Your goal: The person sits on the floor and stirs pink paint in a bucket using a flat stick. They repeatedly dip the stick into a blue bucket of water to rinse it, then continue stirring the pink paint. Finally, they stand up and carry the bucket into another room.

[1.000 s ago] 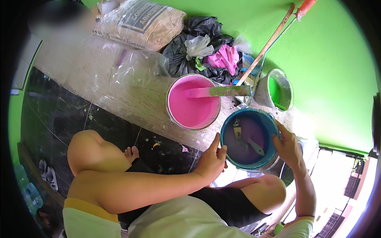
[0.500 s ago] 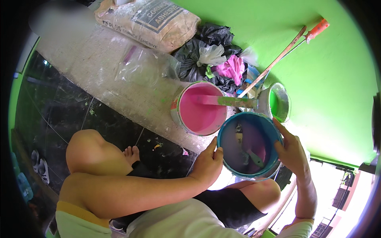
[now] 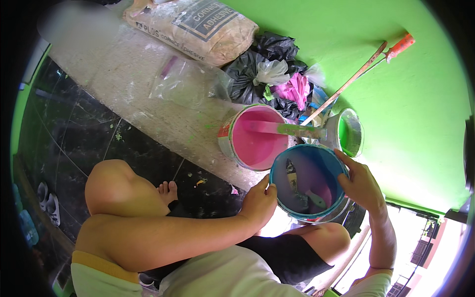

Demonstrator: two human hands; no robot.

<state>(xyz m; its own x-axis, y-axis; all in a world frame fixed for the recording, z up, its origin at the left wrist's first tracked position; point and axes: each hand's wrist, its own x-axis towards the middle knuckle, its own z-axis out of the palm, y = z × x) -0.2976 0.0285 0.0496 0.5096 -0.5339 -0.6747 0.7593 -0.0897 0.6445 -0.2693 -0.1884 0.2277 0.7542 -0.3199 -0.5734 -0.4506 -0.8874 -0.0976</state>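
Between my two hands is a blue bucket (image 3: 335, 171) with murky purplish liquid (image 3: 312, 171) in it. My left hand (image 3: 260, 204) grips its left rim, thumb uppermost. On the opposite side my right hand (image 3: 363, 183) holds the rim, with the thumb over the edge and the fingers round the outside. Two paintbrushes lie in the liquid: one with a pale ferrule (image 3: 292, 179), the other with a pale green handle (image 3: 315, 199). Just beyond stands a bucket (image 3: 226, 142) of pink paint (image 3: 252, 152). A flat paint-smeared stick (image 3: 303, 130) rests across its rim.
To the right of the pink paint is a bucket (image 3: 354, 138) with green paint. A long wooden stick and an orange-handled tool (image 3: 400, 47) lean on the green wall (image 3: 420, 114). Black plastic bags (image 3: 242, 74) and a large paper sack (image 3: 198, 29) lie farther back. Sandals (image 3: 49, 205) lie at left.
The blue bucket has tipped or shifted slightly in my hands, and the brushes appear farther left inside it. The surroundings sit a little lower and to the right in view.
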